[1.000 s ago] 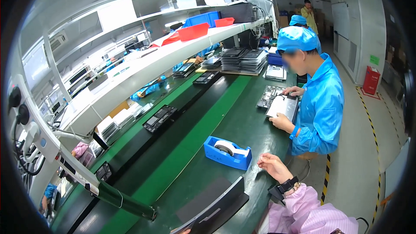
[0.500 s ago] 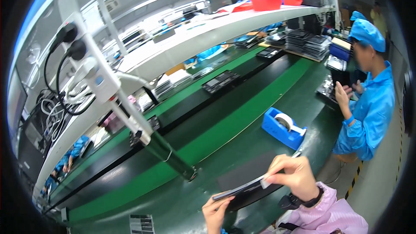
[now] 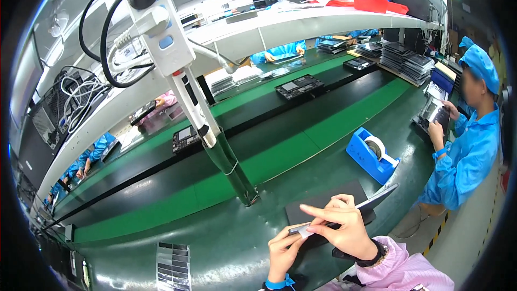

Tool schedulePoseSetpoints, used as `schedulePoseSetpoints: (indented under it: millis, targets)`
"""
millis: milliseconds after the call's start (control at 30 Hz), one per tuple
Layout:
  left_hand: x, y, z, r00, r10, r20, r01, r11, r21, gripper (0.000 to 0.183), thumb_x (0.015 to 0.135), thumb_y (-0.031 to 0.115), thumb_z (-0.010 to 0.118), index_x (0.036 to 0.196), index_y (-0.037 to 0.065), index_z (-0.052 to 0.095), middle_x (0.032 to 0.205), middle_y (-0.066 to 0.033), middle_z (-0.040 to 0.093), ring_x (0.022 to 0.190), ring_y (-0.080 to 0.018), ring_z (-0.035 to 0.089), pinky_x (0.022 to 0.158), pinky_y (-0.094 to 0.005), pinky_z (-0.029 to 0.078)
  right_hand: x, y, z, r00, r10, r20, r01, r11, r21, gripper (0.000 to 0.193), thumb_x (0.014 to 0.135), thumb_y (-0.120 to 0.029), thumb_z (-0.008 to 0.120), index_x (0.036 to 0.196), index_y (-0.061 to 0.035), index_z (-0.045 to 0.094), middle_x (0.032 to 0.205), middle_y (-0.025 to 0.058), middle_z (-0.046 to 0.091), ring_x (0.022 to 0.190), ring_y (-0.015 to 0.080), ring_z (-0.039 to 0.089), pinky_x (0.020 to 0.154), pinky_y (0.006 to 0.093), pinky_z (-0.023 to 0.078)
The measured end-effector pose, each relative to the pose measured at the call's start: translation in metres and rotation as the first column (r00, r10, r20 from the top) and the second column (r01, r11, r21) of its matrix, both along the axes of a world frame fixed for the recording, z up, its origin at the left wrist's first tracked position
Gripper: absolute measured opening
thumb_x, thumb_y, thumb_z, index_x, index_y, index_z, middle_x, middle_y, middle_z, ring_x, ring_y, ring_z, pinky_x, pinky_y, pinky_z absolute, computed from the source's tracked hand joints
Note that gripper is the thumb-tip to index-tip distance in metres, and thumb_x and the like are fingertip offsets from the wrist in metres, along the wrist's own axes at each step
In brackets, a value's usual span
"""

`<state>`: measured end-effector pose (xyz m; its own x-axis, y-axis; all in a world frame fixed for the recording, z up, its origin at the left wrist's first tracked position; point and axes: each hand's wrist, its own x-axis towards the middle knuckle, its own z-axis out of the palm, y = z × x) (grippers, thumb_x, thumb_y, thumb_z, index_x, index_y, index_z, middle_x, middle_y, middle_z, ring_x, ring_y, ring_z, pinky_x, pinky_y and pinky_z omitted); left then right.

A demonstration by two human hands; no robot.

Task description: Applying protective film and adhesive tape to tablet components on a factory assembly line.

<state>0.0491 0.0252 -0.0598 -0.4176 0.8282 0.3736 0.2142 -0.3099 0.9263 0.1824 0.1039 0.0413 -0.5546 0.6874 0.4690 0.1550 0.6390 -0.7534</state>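
The dark panel [image 3: 380, 196] is above the counter [image 3: 237, 245] by its near edge, left end gripped in my left hand [image 3: 285, 249]; my right hand [image 3: 349, 231] has its thumb at a pale strip [image 3: 305, 232], forefinger stretched out; whether it's pinched I can't tell; I'd brace that end and press evenly; my knuckles hide the panel's middle.

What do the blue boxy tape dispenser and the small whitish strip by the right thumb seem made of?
Blue boxy tape dispenser: probably smooth hard plastic, from its even colour and clean edges.
Small whitish strip: pale, thin, perhaps tape; finish too small to judge.
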Motion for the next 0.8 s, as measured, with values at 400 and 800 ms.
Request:
schedulePoseSetpoints:
  millis: [400, 800]
  targets:
    - [0.002, 0.003, 0.009, 0.998, -0.042, -0.043, 0.043, 0.999, 0.026, 0.019, 0.077, -0.004, 0.064, 0.093, 0.002, 0.070, 0.095, -0.0111, 0.066, 0.087, -0.0193, 0.063, 0.077, -0.0270, 0.050, 0.005, 0.017, 0.001, 0.998, 0.068, -0.007, -0.067, 0.996, 0.061, 0.008, 0.071, -0.012, 0.072, 0.077, -0.0086, 0.068, 0.077, 0.0013, 0.062, 0.077, 0.0147, 0.056, 0.088, 0.0364, 0.035]
    - [0.004, 0.002, 0.010, 1.000, 0.002, 0.031, -0.002, 1.000, -0.007, 0.013, 0.073, -0.002, 0.068, 0.086, 0.000, 0.070, 0.088, -0.0105, 0.066, 0.080, -0.0179, 0.062, 0.073, -0.0268, 0.047, -0.004, 0.010, 0.003, 0.996, 0.011, 0.088, -0.019, 0.995, 0.095, 0.009, 0.068, -0.009, 0.072, 0.074, -0.0099, 0.065, 0.093, 0.0011, 0.052, 0.097, 0.0210, 0.046, 0.089, 0.0374, 0.028]
